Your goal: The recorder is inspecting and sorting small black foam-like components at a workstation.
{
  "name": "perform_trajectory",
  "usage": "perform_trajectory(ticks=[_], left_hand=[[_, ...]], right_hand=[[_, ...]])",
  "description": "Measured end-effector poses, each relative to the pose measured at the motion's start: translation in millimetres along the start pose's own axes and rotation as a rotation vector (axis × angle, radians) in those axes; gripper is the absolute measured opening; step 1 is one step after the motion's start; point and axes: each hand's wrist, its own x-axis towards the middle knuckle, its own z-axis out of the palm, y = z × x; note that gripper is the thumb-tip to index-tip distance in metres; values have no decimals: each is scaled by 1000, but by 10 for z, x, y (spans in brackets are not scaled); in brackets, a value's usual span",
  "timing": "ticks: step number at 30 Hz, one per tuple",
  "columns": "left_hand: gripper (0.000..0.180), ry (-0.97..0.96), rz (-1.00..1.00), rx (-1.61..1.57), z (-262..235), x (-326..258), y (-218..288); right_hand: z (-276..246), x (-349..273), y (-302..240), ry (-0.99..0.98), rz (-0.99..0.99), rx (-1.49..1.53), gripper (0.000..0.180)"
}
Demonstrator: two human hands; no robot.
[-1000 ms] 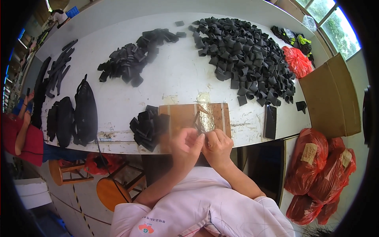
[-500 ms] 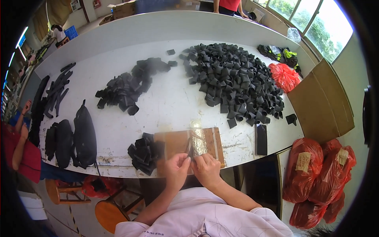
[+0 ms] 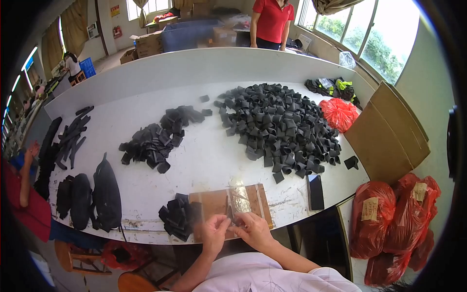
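My left hand [image 3: 215, 231] and my right hand [image 3: 254, 230] meet at the near edge of a brown board [image 3: 206, 202]. The fingertips of both are pinched together around a thin dark strip [image 3: 229, 209], largely hidden by the fingers; its kind cannot be made out. Shiny clear tape [image 3: 240, 198] runs over the board just beyond my right hand. Close by on the left, a small heap of black fabric pieces [image 3: 176, 216] overlaps the board's edge.
Black looped pieces form a big pile [image 3: 282, 124] at centre right and a smaller pile [image 3: 151, 141] at centre left. A phone [image 3: 315, 192], cardboard sheet [image 3: 386, 131] and red bags [image 3: 374, 219] lie right. Black rolls [image 3: 107, 194] lie left. Two people in red stand nearby.
The head view has tilted up, so the table sits lower in the picture and more of the room shows. Both hands stay pinched together over the board's near edge.
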Motion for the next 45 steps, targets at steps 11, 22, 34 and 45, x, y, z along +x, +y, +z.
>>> perform_trajectory(ticks=[11, 22, 34, 45], left_hand=[[7, -179, 72, 207, -50, -38, -38], [11, 101, 45, -17, -9, 5, -90], [19, -59, -345, -475, -86, 62, 98], [12, 126, 163, -161, -64, 22, -76]], right_hand=[[-18, -1, 27, 22, -144, 9, 13], [207, -38, 101, 34, -146, -298, 15], [145, 37, 214, -140, 554, 940, 7], [176, 43, 208, -398, 722, 1365, 13]])
